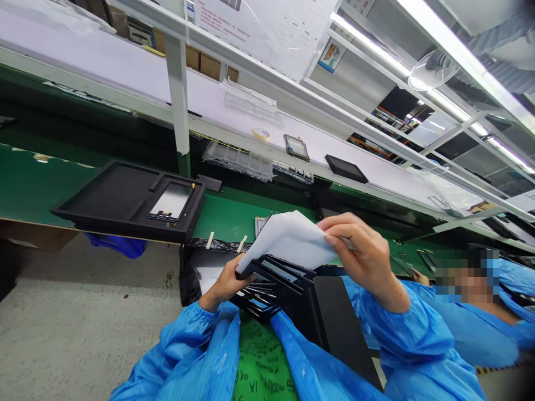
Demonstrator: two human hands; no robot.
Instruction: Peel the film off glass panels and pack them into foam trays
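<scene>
My left hand (228,285) is closed on the left end of a thin black frame (246,271), near the edge of the white sheet. Lying over that frame is the white sheet (288,239), slightly curled. Its right corner is pinched between the thumb and fingers of my right hand (359,250). Below, several more black rectangular frames (267,292) are fanned out at my lap; whether my left hand also bears on them I cannot tell. A large black box or tray (338,323) is by my right forearm.
On the green bench (225,214) sits a black foam tray (104,195) with a display panel (171,201) in it. A bag-lined bin (188,273) hangs below the edge. Overhead, a shelf carries a tape roll (261,133) and a small black tray (346,168). A co-worker's blue sleeve (463,334) is at right.
</scene>
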